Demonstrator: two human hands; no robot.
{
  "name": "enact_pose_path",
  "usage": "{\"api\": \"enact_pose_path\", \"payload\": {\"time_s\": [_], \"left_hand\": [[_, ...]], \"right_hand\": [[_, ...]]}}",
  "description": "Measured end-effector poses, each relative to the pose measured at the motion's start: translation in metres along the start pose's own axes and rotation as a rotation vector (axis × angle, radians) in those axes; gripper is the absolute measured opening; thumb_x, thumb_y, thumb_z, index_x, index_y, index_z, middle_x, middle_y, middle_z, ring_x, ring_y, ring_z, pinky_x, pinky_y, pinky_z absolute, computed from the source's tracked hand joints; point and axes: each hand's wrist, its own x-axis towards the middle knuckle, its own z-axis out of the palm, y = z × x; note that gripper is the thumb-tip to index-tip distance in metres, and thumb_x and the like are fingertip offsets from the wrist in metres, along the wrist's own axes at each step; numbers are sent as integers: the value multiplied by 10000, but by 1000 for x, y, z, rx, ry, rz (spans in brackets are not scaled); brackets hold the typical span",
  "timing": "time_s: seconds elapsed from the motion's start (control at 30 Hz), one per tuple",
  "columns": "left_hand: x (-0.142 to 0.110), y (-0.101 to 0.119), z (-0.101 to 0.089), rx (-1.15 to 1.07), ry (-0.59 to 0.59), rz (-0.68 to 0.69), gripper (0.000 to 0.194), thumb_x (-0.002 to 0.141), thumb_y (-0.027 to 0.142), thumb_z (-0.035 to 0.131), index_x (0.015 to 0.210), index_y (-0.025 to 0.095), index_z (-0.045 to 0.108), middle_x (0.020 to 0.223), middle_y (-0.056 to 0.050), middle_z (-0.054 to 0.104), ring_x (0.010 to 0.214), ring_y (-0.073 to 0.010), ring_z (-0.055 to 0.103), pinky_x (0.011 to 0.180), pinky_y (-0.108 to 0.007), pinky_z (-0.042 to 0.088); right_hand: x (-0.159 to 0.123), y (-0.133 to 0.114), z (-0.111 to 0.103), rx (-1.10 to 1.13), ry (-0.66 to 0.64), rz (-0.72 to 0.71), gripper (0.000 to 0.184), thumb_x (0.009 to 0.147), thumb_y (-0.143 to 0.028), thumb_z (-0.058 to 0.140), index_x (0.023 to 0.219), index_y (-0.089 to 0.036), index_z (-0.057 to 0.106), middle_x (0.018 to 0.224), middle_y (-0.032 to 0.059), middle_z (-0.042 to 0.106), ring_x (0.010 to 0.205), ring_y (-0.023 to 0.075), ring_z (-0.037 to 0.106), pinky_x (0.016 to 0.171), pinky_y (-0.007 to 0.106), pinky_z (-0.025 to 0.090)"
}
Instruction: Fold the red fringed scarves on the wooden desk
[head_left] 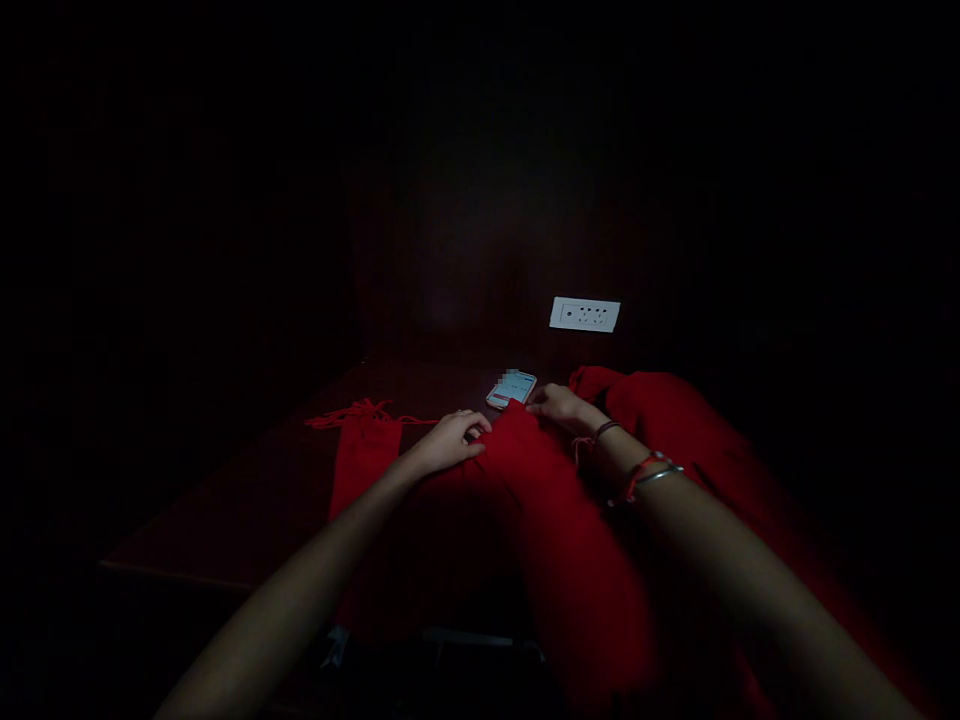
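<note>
A long red scarf (555, 530) hangs down toward me from between my two hands. My left hand (452, 442) is closed on its edge, thumb and fingers pinching the cloth. My right hand (561, 403), with bracelets on its wrist, pinches the same cloth near its upper corner, a little farther away. To the left lies a flat red fringed end (367, 450), its tassels spread over the dark table. Whether that end joins the held cloth is hidden in shadow. More red cloth (667, 420) is heaped under and beyond my right forearm.
A phone with a lit screen (513, 388) lies on the dark table (247, 510), just beyond my hands. Behind it, a white socket plate (585, 314) is set in the dark wall. The table's front-left edge shows faintly; the surroundings are nearly black.
</note>
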Motion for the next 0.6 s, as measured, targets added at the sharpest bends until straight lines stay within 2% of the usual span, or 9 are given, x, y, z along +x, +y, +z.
{"api": "enact_pose_path", "payload": {"time_s": [0.1, 0.2, 0.27, 0.37, 0.47, 0.6], "left_hand": [[-2, -3, 1, 91, 27, 86, 132, 703, 140, 483, 813, 177, 545, 834, -2, 543, 775, -115, 510, 720, -222, 407], [-3, -4, 2, 202, 43, 154, 119, 772, 157, 422, 802, 177, 534, 854, -12, 534, 822, -123, 485, 769, -231, 378], [-5, -3, 1, 267, 35, 171, 142, 806, 179, 387, 826, 178, 527, 876, -17, 526, 826, -123, 477, 771, -225, 370], [-9, -2, -3, 376, -17, 200, 156, 829, 212, 368, 851, 190, 521, 881, -11, 515, 803, -121, 473, 740, -214, 367], [-12, -3, -6, 477, -84, 231, 168, 840, 249, 360, 849, 201, 521, 856, -4, 510, 780, -122, 475, 699, -212, 361], [-13, -6, -7, 552, -115, 286, 178, 850, 230, 343, 834, 203, 518, 844, -1, 513, 770, -125, 471, 664, -215, 345]], "right_hand": [[17, -3, 3, -46, -57, -8, 131, 589, -75, 535, 667, -150, 608, 696, 16, 609, 700, 143, 553, 627, 207, 412], [27, 0, 3, -22, -83, -50, 288, 533, -22, 527, 779, -157, 590, 620, -30, 569, 618, 110, 531, 570, 190, 407], [28, 3, 1, 63, -164, -87, 347, 534, -17, 503, 845, -158, 563, 557, -62, 524, 545, 85, 503, 520, 179, 399], [22, 8, -3, 237, -275, -44, 271, 542, -12, 472, 772, -135, 546, 487, -75, 468, 456, 64, 450, 455, 168, 371], [12, 10, -12, 443, -189, 31, 184, 550, -15, 481, 684, -136, 518, 515, -54, 489, 458, 55, 442, 455, 161, 361], [-3, 11, -26, 724, -39, 103, 163, 601, -41, 440, 693, -169, 478, 537, -45, 490, 459, 59, 452, 472, 170, 382]]}}
